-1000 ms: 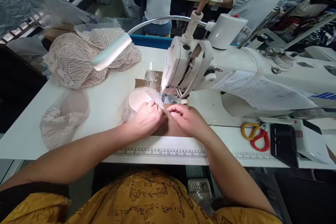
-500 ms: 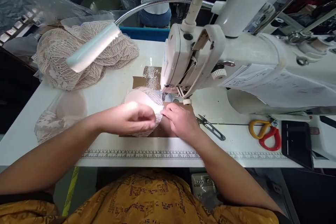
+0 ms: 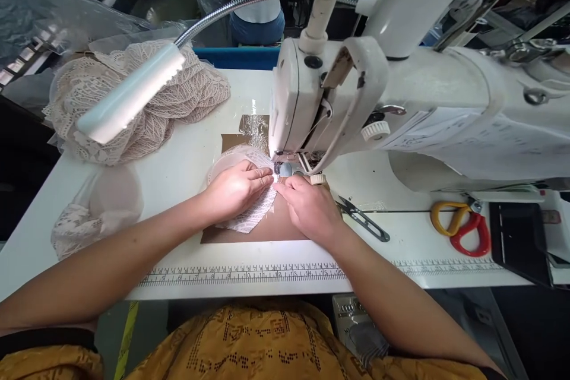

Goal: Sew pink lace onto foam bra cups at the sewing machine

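Observation:
A pale pink padded cup with white lace (image 3: pixel 249 214) lies on the brown patch of the table, right under the head of the white sewing machine (image 3: pixel 356 95). My left hand (image 3: pixel 236 190) rests on top of the piece, fingers stretched flat and pressing it down beside the needle. My right hand (image 3: pixel 309 205) sits just to the right, its fingers curled and pinching the lace edge close to the presser foot. The needle area is partly hidden by the machine head.
A heap of pink lace pieces (image 3: pixel 133 95) lies at the back left, and one more lace cup (image 3: pixel 98 208) at the left edge. Thread snips (image 3: pixel 363 219) and red-yellow scissors (image 3: pixel 463 228) lie right of my hands. A gooseneck lamp (image 3: pixel 129 95) hangs over the table. People sit at the far bench.
My left hand has moved from lifting the cup to pressing it flat by the needle. The view has shifted closer to the machine; my right hand stays at the lace edge.

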`<state>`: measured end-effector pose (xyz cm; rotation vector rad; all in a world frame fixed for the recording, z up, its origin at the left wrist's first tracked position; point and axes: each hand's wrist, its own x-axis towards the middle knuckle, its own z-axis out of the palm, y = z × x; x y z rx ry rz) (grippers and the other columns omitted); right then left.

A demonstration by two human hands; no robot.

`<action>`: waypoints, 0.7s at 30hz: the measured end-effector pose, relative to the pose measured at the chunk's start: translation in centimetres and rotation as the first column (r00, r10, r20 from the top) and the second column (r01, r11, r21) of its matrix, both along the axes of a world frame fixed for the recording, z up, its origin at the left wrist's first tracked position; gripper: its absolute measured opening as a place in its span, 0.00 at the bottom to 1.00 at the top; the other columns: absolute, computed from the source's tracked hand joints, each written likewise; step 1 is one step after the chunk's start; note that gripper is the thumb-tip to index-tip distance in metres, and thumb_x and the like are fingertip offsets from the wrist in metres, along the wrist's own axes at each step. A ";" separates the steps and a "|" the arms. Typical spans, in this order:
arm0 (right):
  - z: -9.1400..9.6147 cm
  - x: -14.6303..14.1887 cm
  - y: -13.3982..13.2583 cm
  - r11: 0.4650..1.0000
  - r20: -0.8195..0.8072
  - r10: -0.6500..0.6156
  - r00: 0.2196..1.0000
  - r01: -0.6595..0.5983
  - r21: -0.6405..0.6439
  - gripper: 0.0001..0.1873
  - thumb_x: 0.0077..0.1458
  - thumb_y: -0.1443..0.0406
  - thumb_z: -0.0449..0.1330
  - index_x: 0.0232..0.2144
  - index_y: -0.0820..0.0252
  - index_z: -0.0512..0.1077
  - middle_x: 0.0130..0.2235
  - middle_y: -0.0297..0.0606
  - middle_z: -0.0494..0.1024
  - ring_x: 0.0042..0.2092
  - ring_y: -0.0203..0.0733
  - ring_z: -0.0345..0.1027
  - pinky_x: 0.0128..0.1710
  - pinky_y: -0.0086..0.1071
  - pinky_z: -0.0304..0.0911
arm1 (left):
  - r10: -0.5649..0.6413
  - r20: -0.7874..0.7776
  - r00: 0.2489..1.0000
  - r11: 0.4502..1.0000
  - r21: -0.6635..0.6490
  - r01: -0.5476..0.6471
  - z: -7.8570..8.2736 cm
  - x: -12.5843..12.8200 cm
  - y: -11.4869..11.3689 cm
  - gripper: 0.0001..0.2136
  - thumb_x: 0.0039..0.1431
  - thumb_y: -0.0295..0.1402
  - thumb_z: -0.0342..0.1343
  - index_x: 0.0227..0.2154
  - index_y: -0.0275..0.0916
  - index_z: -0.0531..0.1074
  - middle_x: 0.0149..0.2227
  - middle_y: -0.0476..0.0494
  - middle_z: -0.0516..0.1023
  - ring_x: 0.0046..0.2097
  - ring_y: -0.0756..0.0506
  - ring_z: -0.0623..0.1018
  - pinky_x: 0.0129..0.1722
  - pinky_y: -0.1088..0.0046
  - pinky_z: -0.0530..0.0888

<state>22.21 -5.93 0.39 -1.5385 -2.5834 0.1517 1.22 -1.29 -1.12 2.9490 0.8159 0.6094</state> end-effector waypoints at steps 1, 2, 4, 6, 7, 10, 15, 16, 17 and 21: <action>0.1 -0.1 0.1 1.000 -0.002 -0.018 1.000 0.018 -0.014 0.21 0.59 0.74 0.50 0.50 0.55 0.75 0.37 0.39 0.76 0.38 0.43 0.64 0.33 0.34 0.52 | -0.012 0.008 1.000 1.000 0.009 0.012 0.0 0.1 0.3 0.14 0.68 0.29 0.47 0.49 0.34 0.75 0.52 0.38 0.78 0.46 0.44 0.78 0.42 0.67 0.76; 0.1 -0.1 0.2 0.999 -0.005 -0.033 0.999 0.033 -0.023 0.21 0.59 0.73 0.51 0.50 0.55 0.75 0.38 0.39 0.77 0.38 0.43 0.64 0.33 0.34 0.52 | -0.019 0.013 1.000 1.000 0.014 0.019 0.0 0.1 0.6 0.13 0.68 0.28 0.47 0.48 0.33 0.75 0.51 0.38 0.78 0.46 0.44 0.78 0.42 0.67 0.76; 0.2 -0.2 0.3 0.998 -0.015 -0.060 0.998 0.059 -0.021 0.21 0.60 0.71 0.51 0.52 0.53 0.74 0.40 0.39 0.77 0.39 0.43 0.64 0.34 0.34 0.52 | -0.011 0.015 1.000 1.000 0.013 0.010 0.0 0.3 1.0 0.13 0.68 0.28 0.47 0.48 0.32 0.75 0.51 0.37 0.78 0.44 0.44 0.78 0.41 0.66 0.76; 0.1 -0.2 0.4 0.997 -0.027 -0.078 0.997 0.077 -0.007 0.20 0.61 0.69 0.51 0.52 0.53 0.74 0.41 0.39 0.78 0.39 0.43 0.65 0.33 0.34 0.52 | 0.005 0.007 1.000 1.000 0.000 -0.005 0.0 0.3 1.2 0.14 0.68 0.30 0.47 0.47 0.31 0.76 0.51 0.36 0.78 0.42 0.43 0.78 0.40 0.65 0.77; 0.0 -0.2 0.3 0.997 -0.032 -0.082 0.996 0.082 0.000 0.20 0.62 0.69 0.50 0.52 0.53 0.74 0.41 0.39 0.78 0.38 0.43 0.65 0.33 0.34 0.52 | 0.007 0.006 1.000 1.000 -0.009 -0.007 0.1 0.4 1.2 0.14 0.68 0.30 0.47 0.47 0.31 0.76 0.51 0.35 0.79 0.42 0.43 0.77 0.40 0.64 0.77; -0.1 -0.3 0.3 0.997 -0.040 -0.081 0.996 0.081 0.006 0.20 0.62 0.69 0.49 0.51 0.54 0.75 0.39 0.40 0.77 0.38 0.43 0.65 0.33 0.34 0.52 | 0.008 0.013 1.000 0.999 -0.047 -0.007 0.2 0.4 1.2 0.15 0.68 0.31 0.47 0.47 0.30 0.76 0.51 0.35 0.78 0.43 0.41 0.77 0.41 0.62 0.77; -0.1 -0.4 0.3 0.998 -0.043 -0.063 0.997 0.062 -0.005 0.20 0.62 0.71 0.49 0.50 0.55 0.75 0.37 0.40 0.76 0.39 0.43 0.64 0.33 0.34 0.53 | 0.018 0.074 0.997 0.995 -0.100 -0.010 -0.1 0.3 1.5 0.15 0.68 0.32 0.48 0.48 0.33 0.77 0.52 0.37 0.78 0.45 0.41 0.77 0.43 0.61 0.77; -0.1 -0.4 0.3 0.998 -0.041 -0.061 0.997 0.061 -0.010 0.21 0.61 0.71 0.49 0.51 0.55 0.75 0.37 0.40 0.75 0.39 0.43 0.64 0.33 0.34 0.53 | 0.016 0.091 0.996 0.994 -0.108 -0.006 -0.2 0.3 1.6 0.15 0.68 0.32 0.48 0.48 0.34 0.76 0.52 0.37 0.78 0.46 0.41 0.77 0.43 0.61 0.76; -0.2 -0.4 0.3 0.998 -0.039 -0.060 0.997 0.059 -0.015 0.21 0.61 0.71 0.50 0.51 0.55 0.74 0.37 0.40 0.75 0.39 0.43 0.64 0.33 0.34 0.53 | 0.015 0.102 0.995 0.993 -0.116 -0.004 -0.3 0.3 1.7 0.15 0.67 0.32 0.48 0.48 0.33 0.76 0.52 0.37 0.78 0.47 0.41 0.77 0.44 0.60 0.76; -0.4 -0.2 0.3 0.999 -0.050 -0.044 0.998 0.044 -0.006 0.21 0.59 0.73 0.50 0.51 0.55 0.75 0.37 0.40 0.75 0.38 0.43 0.63 0.33 0.34 0.52 | 0.047 0.086 0.995 0.989 -0.141 -0.035 -0.4 0.2 1.9 0.16 0.67 0.32 0.47 0.50 0.32 0.75 0.53 0.34 0.76 0.47 0.39 0.76 0.44 0.58 0.75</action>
